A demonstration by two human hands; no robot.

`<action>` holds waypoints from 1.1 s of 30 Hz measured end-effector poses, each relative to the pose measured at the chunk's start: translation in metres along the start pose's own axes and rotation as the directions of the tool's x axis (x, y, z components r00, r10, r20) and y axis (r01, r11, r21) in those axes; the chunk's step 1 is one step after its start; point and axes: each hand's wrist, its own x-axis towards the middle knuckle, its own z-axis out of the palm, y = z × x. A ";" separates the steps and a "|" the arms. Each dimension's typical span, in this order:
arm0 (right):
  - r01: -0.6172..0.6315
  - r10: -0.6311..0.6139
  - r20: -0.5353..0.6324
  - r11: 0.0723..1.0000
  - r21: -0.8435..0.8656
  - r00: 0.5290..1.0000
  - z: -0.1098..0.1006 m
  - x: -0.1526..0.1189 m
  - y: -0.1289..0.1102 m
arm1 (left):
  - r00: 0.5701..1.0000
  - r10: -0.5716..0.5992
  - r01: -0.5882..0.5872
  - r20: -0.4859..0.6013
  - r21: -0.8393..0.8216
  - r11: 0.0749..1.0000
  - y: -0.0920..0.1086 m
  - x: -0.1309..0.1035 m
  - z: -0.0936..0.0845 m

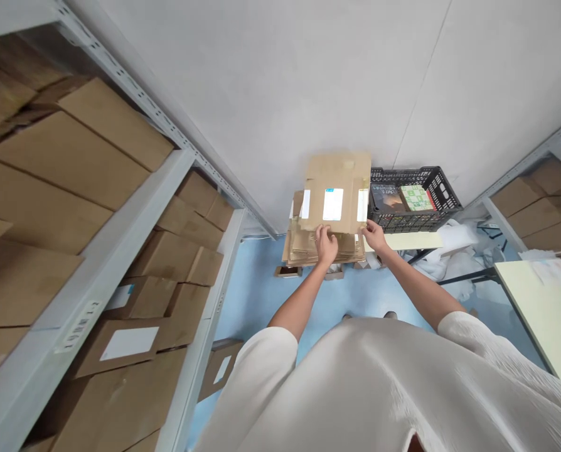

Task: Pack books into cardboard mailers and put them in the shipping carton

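A flattened cardboard box [315,169] with white labels is tilted up above a stack of other flattened cardboard [304,242] against the wall. My left hand [326,243] grips its near edge around the middle, fingers curled over it. At the near right corner, my right hand [374,236] pinches the same flattened box between thumb and fingers. Just right of that hand stands a black plastic crate [403,221] holding a few printed books or packs, one of them green and white [416,198].
Shelving [134,216] full of cardboard boxes lines the left side. More boxed shelves [539,201] rise at the right. A pale table [539,314] and white plastic bags [464,257] lie to the right. Small open boxes [288,272] sit on the blue floor [256,282].
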 end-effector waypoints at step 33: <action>-0.570 0.377 -0.840 0.815 0.102 0.389 -0.539 -0.365 0.141 | 0.339 0.528 -0.481 0.779 -0.339 0.809 0.345 -0.315 0.471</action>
